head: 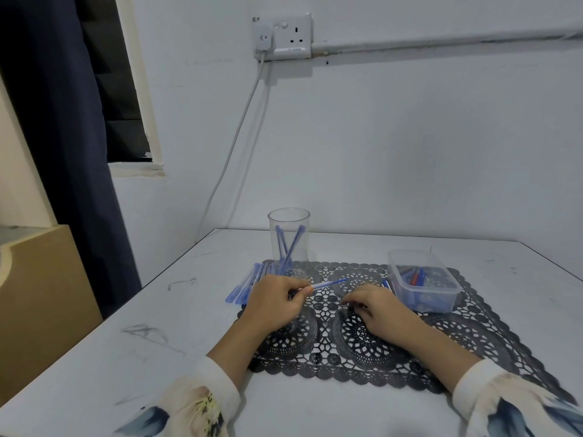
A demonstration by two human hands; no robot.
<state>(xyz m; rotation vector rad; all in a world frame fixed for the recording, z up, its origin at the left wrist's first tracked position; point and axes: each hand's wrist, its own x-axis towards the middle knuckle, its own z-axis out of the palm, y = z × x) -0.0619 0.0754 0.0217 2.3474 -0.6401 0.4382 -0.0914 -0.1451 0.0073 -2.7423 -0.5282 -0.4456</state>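
Left hand: we see the left hand (274,302) resting on the mat, its thumb and fingers (299,291) pinching a blue pen near one end.
Blue pen: the blue pen (328,284) lies almost level just above the mat, in front of the cup, its free end pointing right toward the container.
Right hand: the right hand (377,307) rests palm down on the mat, near the container; its fingers curl down with the tips on the lace, and we cannot tell whether they pinch anything.
Loose pens: a bundle of blue pens (244,287) lies at the mat's left edge, just beside the left hand.
Cup: a clear plastic cup (288,222) stands upright at the back of the mat, and a few blue pens lean inside it.
Container: a clear plastic container (424,296) sits at the mat's right back corner, holding blue and red pieces too blurred for us to name.
Mat: a black lace placemat (448,342) lies flat on the white counter (94,357).
Wall: a wall socket (284,36) carries a plug, and its white cable (239,127) drops behind the counter.
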